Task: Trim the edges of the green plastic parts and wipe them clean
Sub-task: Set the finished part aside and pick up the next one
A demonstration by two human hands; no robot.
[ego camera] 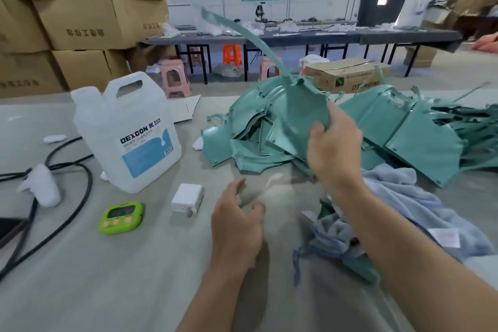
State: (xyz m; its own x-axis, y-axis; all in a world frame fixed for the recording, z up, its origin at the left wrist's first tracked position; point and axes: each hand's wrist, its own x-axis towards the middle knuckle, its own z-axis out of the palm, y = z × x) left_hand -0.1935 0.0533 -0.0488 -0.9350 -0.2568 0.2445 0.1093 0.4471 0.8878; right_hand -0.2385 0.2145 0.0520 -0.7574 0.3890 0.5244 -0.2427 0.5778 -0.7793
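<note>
My right hand [332, 143] grips a green plastic part [301, 113] by its near edge and holds it up over the table. A long thin green strip [258, 43] rises from the top of that part toward the upper left. A pile of green plastic parts [398, 132] lies behind and to the right of it. My left hand [237, 226] hovers low over the grey table [134, 264] with fingers loosely curled, holding nothing. A light blue cloth [404, 205] lies crumpled under my right forearm, partly covering another green piece.
A large translucent jug labelled DEXCON [126, 132] stands at the left. A green timer [122, 218], a white charger block [187, 198] and black cables [67, 170] lie near it. Cardboard boxes [80, 16] are stacked at the far left; a long dark table [296, 36] stands behind.
</note>
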